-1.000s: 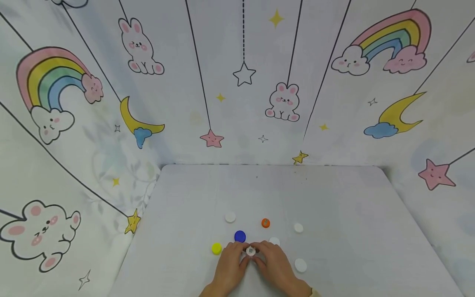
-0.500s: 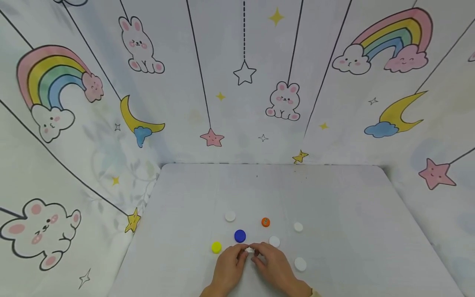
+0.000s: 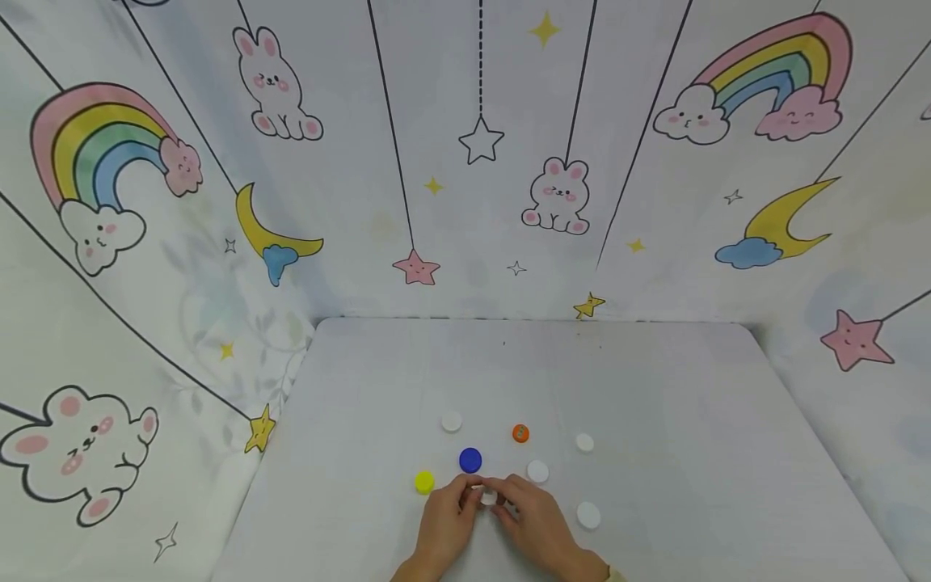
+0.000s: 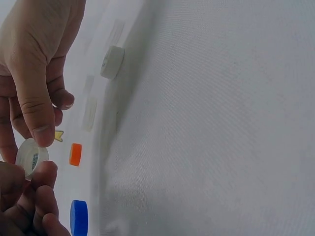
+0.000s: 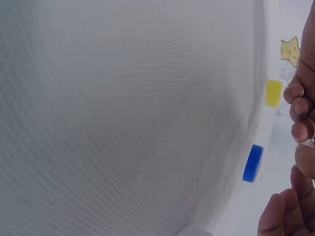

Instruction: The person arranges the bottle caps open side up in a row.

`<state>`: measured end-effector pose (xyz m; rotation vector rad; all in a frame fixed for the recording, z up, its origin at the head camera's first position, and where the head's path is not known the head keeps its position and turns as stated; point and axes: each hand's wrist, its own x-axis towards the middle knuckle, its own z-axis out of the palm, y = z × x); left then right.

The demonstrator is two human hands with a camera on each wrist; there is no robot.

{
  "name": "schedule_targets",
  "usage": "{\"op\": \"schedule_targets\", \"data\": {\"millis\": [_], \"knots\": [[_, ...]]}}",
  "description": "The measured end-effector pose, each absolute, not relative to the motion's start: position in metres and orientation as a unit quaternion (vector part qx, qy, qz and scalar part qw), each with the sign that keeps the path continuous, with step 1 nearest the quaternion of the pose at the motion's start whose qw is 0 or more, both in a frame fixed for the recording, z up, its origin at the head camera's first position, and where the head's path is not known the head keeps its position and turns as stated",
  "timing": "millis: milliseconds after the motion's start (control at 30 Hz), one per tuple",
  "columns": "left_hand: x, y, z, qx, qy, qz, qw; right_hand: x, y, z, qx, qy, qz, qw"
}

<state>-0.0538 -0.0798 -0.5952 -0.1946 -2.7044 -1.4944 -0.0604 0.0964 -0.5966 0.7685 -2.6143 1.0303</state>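
Observation:
In the head view, both hands meet low over the middle of the white table (image 3: 676,404). A small whitish bottle cap (image 3: 489,496) is between their fingertips. My left hand (image 3: 447,517) pinches it from the left with thumb and fingers. From the other side my right hand (image 3: 537,516) pinches its rim. In the left wrist view the cap (image 4: 32,158) looks translucent, tilted, with a dark printed mark in its middle. The right hand (image 4: 39,54) comes in from above there, its thumb at the rim. The right wrist view hides the cap behind the fingers.
Around the hands lie a yellow cap (image 3: 425,482), a blue cap (image 3: 470,460) and an orange cap (image 3: 520,434). Several white caps lie there too, including one (image 3: 537,471) beside the right hand and another (image 3: 588,515) further right. Printed cloth (image 3: 480,242) walls the table in.
Between the fingers the cap has turned over: its marked face pointed up, then it stood edge-on, and now a plain whitish side faces up. The hands have stayed nearly in place.

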Motion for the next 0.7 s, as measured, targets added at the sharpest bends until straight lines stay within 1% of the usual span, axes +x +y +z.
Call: {"op": "schedule_targets", "data": {"millis": [100, 233, 367, 533, 700], "knots": [[-0.0532, -0.0795, -0.5945, -0.064, -0.869, -0.491, 0.018, -0.0609, 0.0961, -0.5980, 0.256, -0.894, 0.346, 0.126], [-0.0522, -0.0784, -0.5951, -0.071, -0.868, -0.491, 0.026, -0.0623, 0.0960, -0.6001, 0.254, -0.894, 0.341, 0.143], [-0.0511, -0.0772, -0.5956, -0.061, -0.864, -0.499, 0.015, -0.0640, 0.0959, -0.6014, 0.253, -0.893, 0.338, 0.156], [-0.0501, -0.0772, -0.5964, -0.052, -0.861, -0.506, -0.006, -0.0637, 0.0957, -0.6016, 0.250, -0.894, 0.339, 0.152], [-0.0480, -0.0787, -0.5986, -0.064, -0.863, -0.500, -0.004, -0.0625, 0.0950, -0.6026, 0.252, -0.897, 0.335, 0.141]]}}
